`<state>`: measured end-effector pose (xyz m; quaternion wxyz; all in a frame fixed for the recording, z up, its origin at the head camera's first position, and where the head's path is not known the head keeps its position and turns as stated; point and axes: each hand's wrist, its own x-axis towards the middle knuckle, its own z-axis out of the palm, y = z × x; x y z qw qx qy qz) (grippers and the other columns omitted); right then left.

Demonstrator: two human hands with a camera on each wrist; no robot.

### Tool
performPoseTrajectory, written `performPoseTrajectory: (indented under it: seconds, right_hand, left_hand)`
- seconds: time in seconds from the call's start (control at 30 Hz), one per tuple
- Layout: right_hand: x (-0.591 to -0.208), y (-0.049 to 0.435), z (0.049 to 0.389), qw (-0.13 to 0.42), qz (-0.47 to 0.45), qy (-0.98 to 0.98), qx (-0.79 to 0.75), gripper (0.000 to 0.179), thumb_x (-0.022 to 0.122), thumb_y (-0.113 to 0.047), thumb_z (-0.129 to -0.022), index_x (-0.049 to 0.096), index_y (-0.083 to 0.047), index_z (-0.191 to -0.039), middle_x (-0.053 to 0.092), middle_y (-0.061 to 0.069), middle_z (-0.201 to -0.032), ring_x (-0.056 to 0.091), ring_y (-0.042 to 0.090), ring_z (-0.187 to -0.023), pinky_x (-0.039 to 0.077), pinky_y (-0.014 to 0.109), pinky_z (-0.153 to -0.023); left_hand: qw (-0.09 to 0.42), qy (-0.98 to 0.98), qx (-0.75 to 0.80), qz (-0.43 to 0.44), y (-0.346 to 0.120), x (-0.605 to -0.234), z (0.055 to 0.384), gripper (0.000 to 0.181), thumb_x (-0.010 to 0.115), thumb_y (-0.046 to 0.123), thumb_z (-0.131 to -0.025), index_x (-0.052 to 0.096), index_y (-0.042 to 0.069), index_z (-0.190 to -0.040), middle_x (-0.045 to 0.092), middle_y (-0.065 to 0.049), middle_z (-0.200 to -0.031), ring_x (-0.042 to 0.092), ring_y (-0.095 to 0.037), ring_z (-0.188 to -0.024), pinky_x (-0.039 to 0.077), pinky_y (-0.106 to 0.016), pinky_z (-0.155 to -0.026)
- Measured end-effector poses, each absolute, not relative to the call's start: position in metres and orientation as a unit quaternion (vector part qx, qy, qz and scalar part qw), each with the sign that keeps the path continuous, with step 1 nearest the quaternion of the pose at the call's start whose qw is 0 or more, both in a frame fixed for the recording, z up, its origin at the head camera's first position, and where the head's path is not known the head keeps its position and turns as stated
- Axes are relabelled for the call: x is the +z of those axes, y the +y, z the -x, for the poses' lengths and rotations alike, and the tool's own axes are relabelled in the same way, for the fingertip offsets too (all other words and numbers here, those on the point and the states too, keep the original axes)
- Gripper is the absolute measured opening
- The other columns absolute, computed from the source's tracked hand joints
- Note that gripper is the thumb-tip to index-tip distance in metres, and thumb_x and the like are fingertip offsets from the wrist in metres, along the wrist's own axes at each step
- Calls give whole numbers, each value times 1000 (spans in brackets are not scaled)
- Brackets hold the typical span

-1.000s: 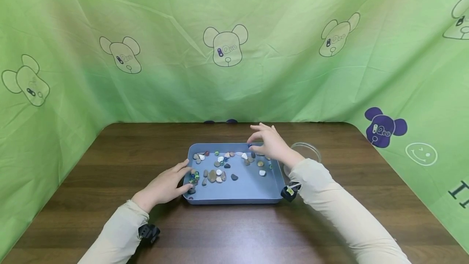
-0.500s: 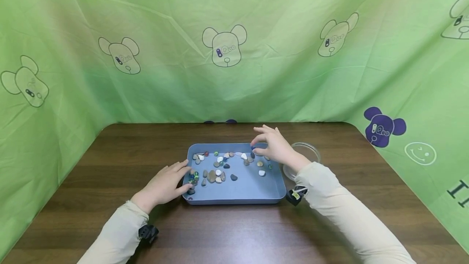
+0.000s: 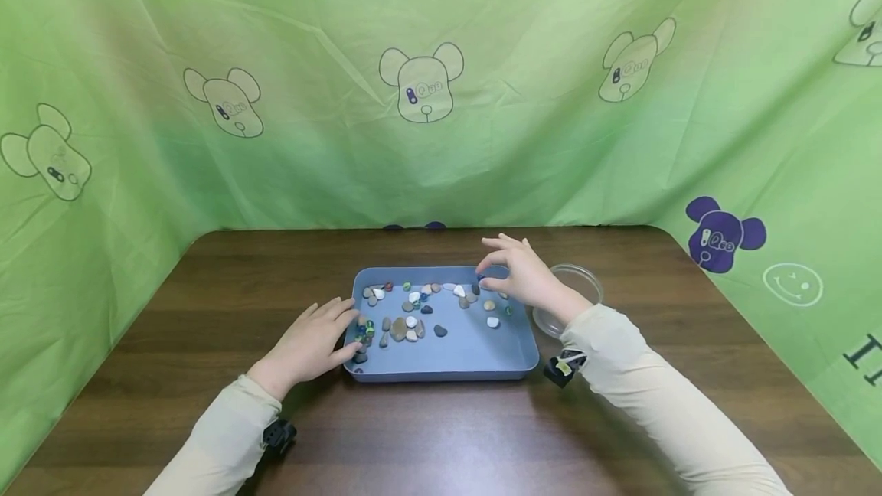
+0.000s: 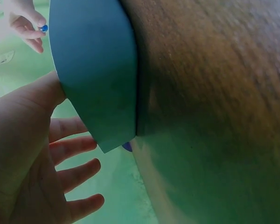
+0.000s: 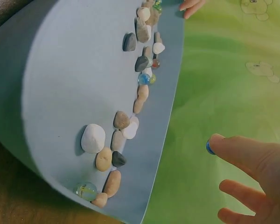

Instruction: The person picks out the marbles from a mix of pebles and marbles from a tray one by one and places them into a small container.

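Observation:
A blue rectangular tray holds scattered pebbles and glass marbles. Over its far right corner, my right hand pinches a blue marble between thumb and index finger, the other fingers spread. The same marble shows small in the left wrist view. My left hand rests at the tray's left rim, fingers extended over the edge; in the left wrist view its thumb and fingers lie along the tray wall. Beside those fingers sits a cluster of green and blue marbles.
A round clear glass dish stands just right of the tray, partly behind the right forearm. White pebbles, brown pebbles and a clear marble lie inside the tray. A green printed curtain hangs behind the wooden table.
My right hand has shifted slightly to the right with the blue marble still pinched. The left hand has stayed at the tray's left rim.

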<state>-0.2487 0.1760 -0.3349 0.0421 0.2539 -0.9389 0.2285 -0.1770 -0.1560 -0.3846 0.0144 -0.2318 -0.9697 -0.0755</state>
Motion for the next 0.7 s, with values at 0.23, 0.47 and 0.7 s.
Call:
performPoseTrajectory:
  seconds: [0.23, 0.47, 0.7]
  right_hand:
    - [-331, 179, 249, 59, -262, -936, 229, 12, 72, -13, -79, 72, -9, -90, 45, 23, -140, 28, 46, -137, 8, 69, -109]
    - [-329, 187, 248, 56, -252, -934, 245, 13, 69, -9, -80, 71, -7, -93, 45, 23, -140, 27, 46, -137, 5, 69, -110]
    - [-329, 198, 246, 79, -248, -934, 244, 12, 69, -7, -79, 71, -8, -91, 47, 24, -138, 30, 48, -135, 8, 70, -108]
  left_hand:
    - [20, -970, -73, 232, -157, -385, 178, 52, 58, 36, -89, 54, 2, -128, 48, -17, -139, 42, -36, -132, 33, -57, -107]
    - [18, -970, -80, 228, -157, -385, 178, 53, 59, 36, -89, 54, 1, -128, 48, -17, -139, 42, -37, -131, 33, -57, -107]
    - [16, -969, -87, 230, -157, -385, 177, 53, 59, 36, -89, 54, 1, -128, 47, -17, -140, 43, -37, -131, 33, -57, -107]
